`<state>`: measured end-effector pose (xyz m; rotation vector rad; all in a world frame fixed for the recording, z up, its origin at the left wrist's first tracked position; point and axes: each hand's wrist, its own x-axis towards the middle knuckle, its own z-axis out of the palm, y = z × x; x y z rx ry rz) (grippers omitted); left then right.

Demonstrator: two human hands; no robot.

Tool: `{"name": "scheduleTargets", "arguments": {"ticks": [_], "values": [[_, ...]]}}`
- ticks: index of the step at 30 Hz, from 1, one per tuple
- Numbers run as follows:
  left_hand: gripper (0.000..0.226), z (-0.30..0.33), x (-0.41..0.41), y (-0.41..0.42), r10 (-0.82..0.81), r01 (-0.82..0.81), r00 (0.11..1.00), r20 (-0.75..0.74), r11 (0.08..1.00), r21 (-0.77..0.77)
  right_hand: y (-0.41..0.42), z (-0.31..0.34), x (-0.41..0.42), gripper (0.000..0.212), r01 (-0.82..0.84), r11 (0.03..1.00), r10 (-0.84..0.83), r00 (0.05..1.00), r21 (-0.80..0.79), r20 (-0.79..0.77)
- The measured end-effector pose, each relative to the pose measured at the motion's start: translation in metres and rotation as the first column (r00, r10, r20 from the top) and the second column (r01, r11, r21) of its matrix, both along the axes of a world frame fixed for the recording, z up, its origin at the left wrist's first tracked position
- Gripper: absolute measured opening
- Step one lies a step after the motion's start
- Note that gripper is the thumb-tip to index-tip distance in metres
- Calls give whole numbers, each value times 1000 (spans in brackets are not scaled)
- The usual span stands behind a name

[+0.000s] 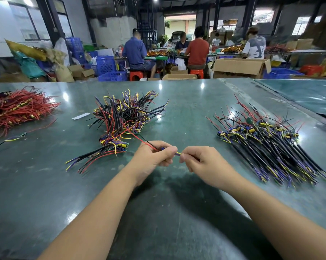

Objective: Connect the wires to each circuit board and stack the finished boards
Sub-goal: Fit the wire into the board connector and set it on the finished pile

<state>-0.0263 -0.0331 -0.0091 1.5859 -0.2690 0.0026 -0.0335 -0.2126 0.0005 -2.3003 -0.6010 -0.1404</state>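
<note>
Both hands, left hand (154,156) and right hand (199,158), pinch a small wired board (174,153) beside the tangled pile (124,117); trailing red wire (139,137) could snag there.

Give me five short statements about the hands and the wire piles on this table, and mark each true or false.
1. Both hands hold one small wired piece between them. True: left hand, right hand, wired piece.
2. The red-wire pile lies at the table's right. False: it lies far left.
3. The right-hand pile lies fairly aligned. True.
4. The middle pile is only red. False: black, yellow, purple and red.
5. The white slip lies on the right-hand pile. False: on the table, left of the middle pile.
</note>
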Motion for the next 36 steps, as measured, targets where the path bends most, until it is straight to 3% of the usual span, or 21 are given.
{"name": "scheduleTargets", "arguments": {"ticks": [4,6,11,17,22,29,36], "values": [[10,3,0,5,-159,133,973,-166,978,-160,4,0,-6,16,90,985,-38,947,-150,318],[10,4,0,7,-150,115,974,-172,974,-195,6,1,-8,21,129,973,-46,922,-191,385],[7,0,-2,8,-99,101,987,-129,995,10,-2,-5,-2,25,147,968,-100,970,-206,222],[15,-1,0,7,-60,72,995,-81,985,156,-9,-5,6,14,16,987,-7,998,-162,58],[18,1,0,8,-16,-2,997,71,970,243,-15,-2,10,16,-14,986,24,998,-168,59],[15,4,-2,9,-29,-1,993,113,967,253,-21,6,11,8,-39,992,60,982,-122,177],[13,2,0,17,48,-100,984,174,947,304,-32,3,11,19,-22,972,30,999,-234,31]]}}
